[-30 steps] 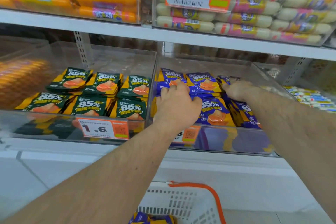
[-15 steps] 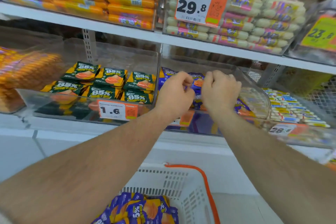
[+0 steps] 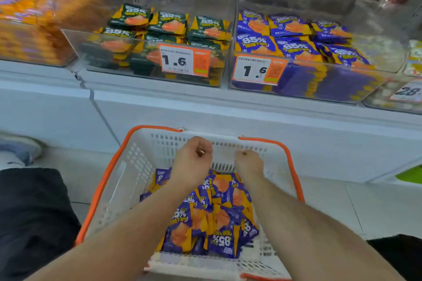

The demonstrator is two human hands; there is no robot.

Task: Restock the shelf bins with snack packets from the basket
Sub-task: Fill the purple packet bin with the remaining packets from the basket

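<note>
A white basket with orange handles point(image 3: 109, 173) sits on the floor below the shelf and holds a heap of purple snack packets point(image 3: 219, 219). My left hand point(image 3: 194, 162) and my right hand point(image 3: 249, 163) hover side by side over the basket's far end, just above the heap. Both have their fingers curled into fists, and I see nothing held in either. On the shelf above, a clear bin point(image 3: 331, 89) holds matching purple packets point(image 3: 292, 45) laid in rows.
Left of the purple bin is a clear bin of green packets point(image 3: 169, 25), then a bin of orange packets point(image 3: 25, 20). Both middle bins carry a 1.6 price tag point(image 3: 182, 60). Another person's shoe point(image 3: 18, 150) is on the floor at left. My dark-clothed knee point(image 3: 34, 223) flanks the basket.
Both hands came out of the purple shelf bin and dropped to the basket. My view tilted down, so the upper shelf is out of sight.
</note>
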